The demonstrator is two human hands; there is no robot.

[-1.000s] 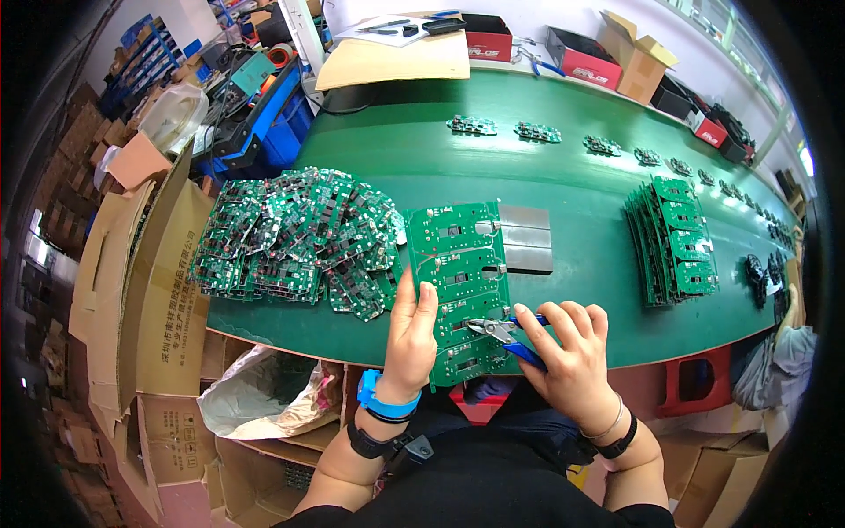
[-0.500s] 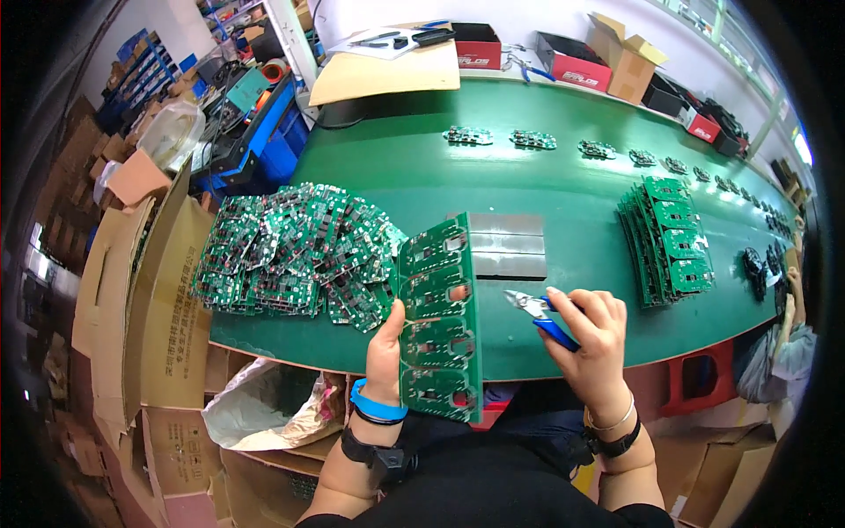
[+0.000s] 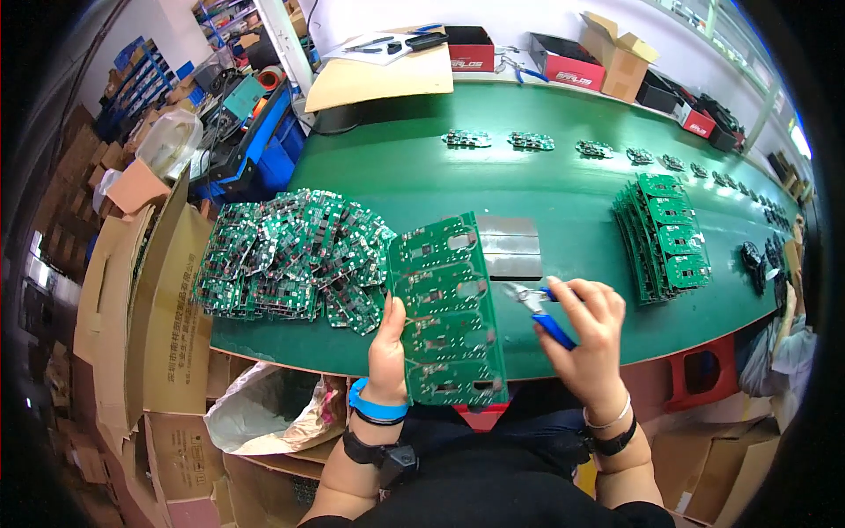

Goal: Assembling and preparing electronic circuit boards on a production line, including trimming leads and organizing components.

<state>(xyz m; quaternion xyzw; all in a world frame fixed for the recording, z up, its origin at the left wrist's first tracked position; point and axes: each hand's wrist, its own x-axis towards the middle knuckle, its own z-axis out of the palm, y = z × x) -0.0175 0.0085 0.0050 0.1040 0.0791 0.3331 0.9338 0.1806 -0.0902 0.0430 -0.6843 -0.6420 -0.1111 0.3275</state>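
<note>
My left hand [image 3: 387, 356] grips the left edge of a green circuit board panel [image 3: 447, 321], held tilted above the bench's near edge. The panel has several joined sections with cut-out openings. In my right hand [image 3: 591, 339] is a pair of blue-handled cutting pliers [image 3: 547, 317]. Their jaws are parted and point at the panel's right edge, just short of it. Behind the panel lies a grey metal block [image 3: 512, 251], partly hidden. A large heap of separate circuit boards [image 3: 290, 255] is at the left, and a stack of uncut panels [image 3: 664, 236] stands at the right.
A row of small boards [image 3: 532, 141] runs along the far side of the green bench [image 3: 387, 158]. Red and black boxes [image 3: 568, 63] stand behind it. Cardboard cartons [image 3: 167, 308] adjoin the bench at the left. Below the right edge is a red stool [image 3: 701, 374].
The panel has turned more face-on, and its lower end has swung right. The pliers have shifted slightly, bringing their jaws and the panel's right edge nearer each other.
</note>
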